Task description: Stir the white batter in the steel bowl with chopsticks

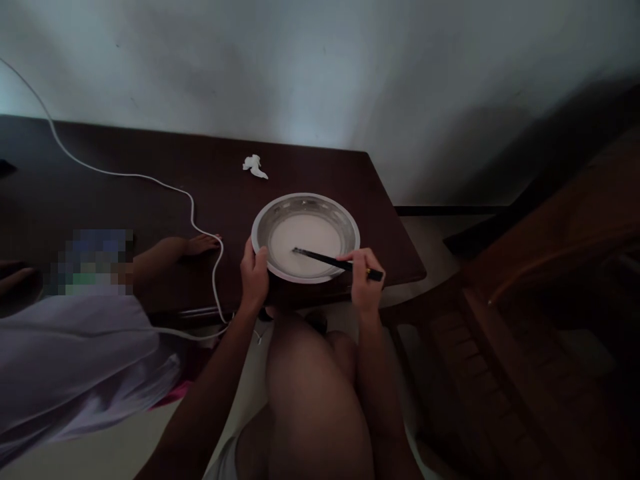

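A round steel plate [345, 223] holding white liquid sits near the front right corner of a dark brown table [150, 207]. My left hand [254, 275] grips the plate's near left rim. My right hand [364, 280] is closed on a dark slim utensil [320, 257], whose far tip rests in the white liquid. My bare knees show below the table edge.
A crumpled white scrap [255, 167] lies behind the plate. A white cable [192, 207] snakes across the table and drops off its front edge. Another person in white cloth [75, 360] sits at left, a hand [200, 245] on the table. Wooden furniture [540, 300] stands at right.
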The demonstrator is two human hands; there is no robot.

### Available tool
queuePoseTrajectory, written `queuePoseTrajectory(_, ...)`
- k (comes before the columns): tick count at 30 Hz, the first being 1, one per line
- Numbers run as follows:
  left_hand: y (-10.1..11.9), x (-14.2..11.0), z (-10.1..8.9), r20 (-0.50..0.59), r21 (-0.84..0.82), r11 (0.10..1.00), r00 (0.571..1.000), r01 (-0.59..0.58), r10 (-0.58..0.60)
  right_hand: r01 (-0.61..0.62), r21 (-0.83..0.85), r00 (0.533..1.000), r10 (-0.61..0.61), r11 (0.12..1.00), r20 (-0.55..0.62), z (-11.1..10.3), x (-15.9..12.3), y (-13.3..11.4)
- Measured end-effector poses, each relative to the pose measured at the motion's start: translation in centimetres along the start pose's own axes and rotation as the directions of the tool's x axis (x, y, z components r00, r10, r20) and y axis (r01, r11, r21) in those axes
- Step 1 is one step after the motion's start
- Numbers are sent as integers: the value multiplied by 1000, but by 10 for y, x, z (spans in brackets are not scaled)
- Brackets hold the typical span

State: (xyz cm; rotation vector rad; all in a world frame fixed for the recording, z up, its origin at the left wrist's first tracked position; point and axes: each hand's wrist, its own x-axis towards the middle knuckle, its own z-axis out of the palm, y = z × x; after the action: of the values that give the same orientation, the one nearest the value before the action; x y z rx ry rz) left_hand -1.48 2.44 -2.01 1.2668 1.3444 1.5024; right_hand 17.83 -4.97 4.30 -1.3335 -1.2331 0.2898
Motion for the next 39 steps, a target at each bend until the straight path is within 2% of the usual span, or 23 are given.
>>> queuePoseTrajectory(2,0,0,0,-2,-2,1000,1000,-4,4,45,-54,998,-43,998,42,3,2,3)
queuePoseTrajectory(5,-1,1,0,3,-5,1000,1000,-14,14,1,-94,990,-15,996,-142,1,2,5)
queuePoseTrajectory(7,-2,1,0,6,-7,1000,1000,-7,7,-59,-18,966,52,998,-253,-2,0,4)
queuePoseTrajectory(8,-2,1,0,7,-6,1000,1000,-4,4,-70,29,964,75,997,-255,-3,0,3)
queuePoseTrajectory(10,-2,1,0,8,-1,1000,1000,-3,3,-58,62,987,67,996,-149,-3,-1,1)
queuePoseTrajectory(12,-2,1,0,10,3,1000,1000,-7,7,-21,12,1000,21,1000,-17,-2,0,1)
queuePoseTrajectory(14,-2,1,0,6,-2,1000,1000,-3,3,3,-73,1000,-4,997,-6,-2,2,3)
queuePoseTrajectory(16,-2,1,0,9,-12,1000,1000,2,-2,-19,-108,991,5,994,-134,-2,3,6)
queuePoseTrajectory(18,-2,1,0,15,-13,1000,1000,-2,2,-52,-56,960,35,997,-278,-2,3,6)
queuePoseTrajectory(19,-2,1,-1,19,-7,1000,1000,-4,4,-56,-14,949,49,998,-311,-2,2,5)
queuePoseTrajectory(20,-1,1,-1,19,-1,1000,1000,-4,4,-53,23,952,58,998,-299,0,2,3)
queuePoseTrajectory(22,-1,1,-1,15,5,1000,1000,2,-2,-31,40,987,37,999,-154,2,2,1)
queuePoseTrajectory(24,-1,1,-2,14,-1,1000,1000,8,-8,4,-15,1000,-4,1000,2,3,3,1)
queuePoseTrajectory(25,0,1,-1,14,-7,1000,1000,10,-10,16,-52,1000,-15,999,22,2,3,1)
queuePoseTrajectory(27,0,1,-1,18,-18,1000,1000,9,-8,-6,-94,996,-2,996,-86,-2,3,3)
queuePoseTrajectory(29,0,1,0,15,-21,1000,1000,11,-11,-86,-22,967,78,996,-242,-5,1,2)
queuePoseTrajectory(30,1,1,0,14,-19,1000,1000,13,-13,-120,40,954,126,992,-273,-4,0,1)
queuePoseTrajectory(31,1,1,0,12,-14,1000,1000,15,-14,-140,88,952,158,986,-260,-2,-1,0)
queuePoseTrajectory(33,1,0,-1,10,-3,1000,1000,14,-14,-137,90,981,148,986,-129,4,-1,-1)
queuePoseTrajectory(35,1,0,-1,11,5,1000,1000,11,-12,-81,-30,997,81,996,12,8,2,-1)
queuePoseTrajectory(36,0,0,-2,12,6,1000,1000,13,-13,-49,-100,998,53,994,36,8,3,0)
queuePoseTrajectory(37,0,0,-2,15,6,1000,1000,16,-16,-31,-156,999,34,987,17,6,4,2)
queuePoseTrajectory(39,0,0,-2,17,3,1000,1000,25,-25,-48,-196,991,23,979,-131,-1,4,5)
